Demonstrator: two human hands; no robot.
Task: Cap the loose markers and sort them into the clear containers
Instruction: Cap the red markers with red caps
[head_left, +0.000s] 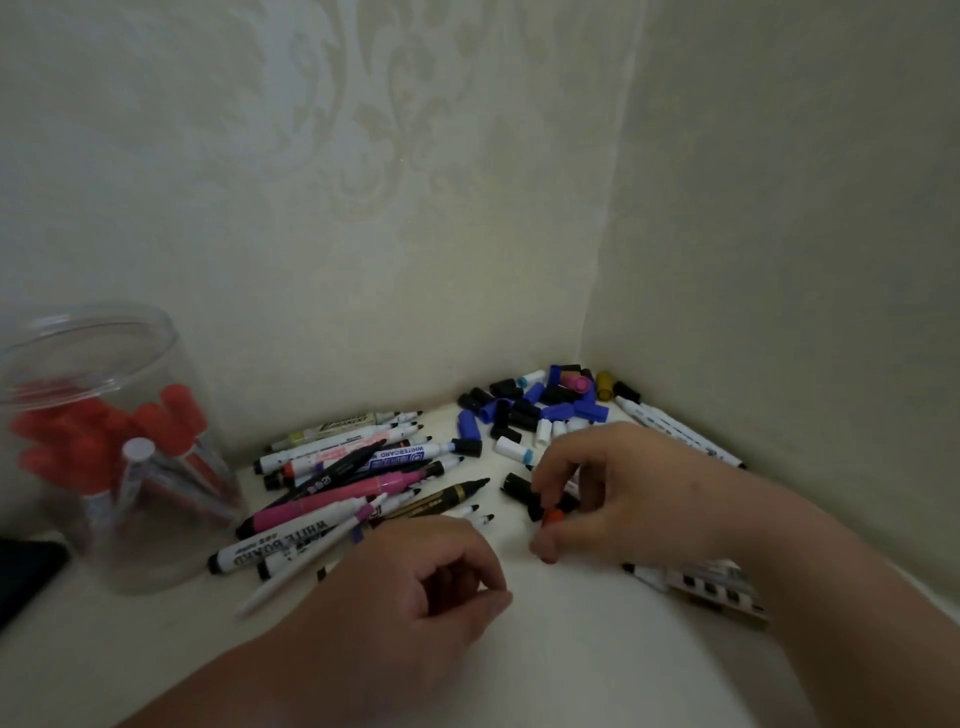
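Right hand (613, 499) pinches an orange cap (553, 516); left hand (415, 587) curls, grip unclear; uncapped markers (353, 483) lie slanted, tips pointing up-right.

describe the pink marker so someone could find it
Start at the clear container on the left; a pile of markers lies just right of it. The pink marker slants through the pile's middle, the only one with a bright pink barrel among white and black ones.
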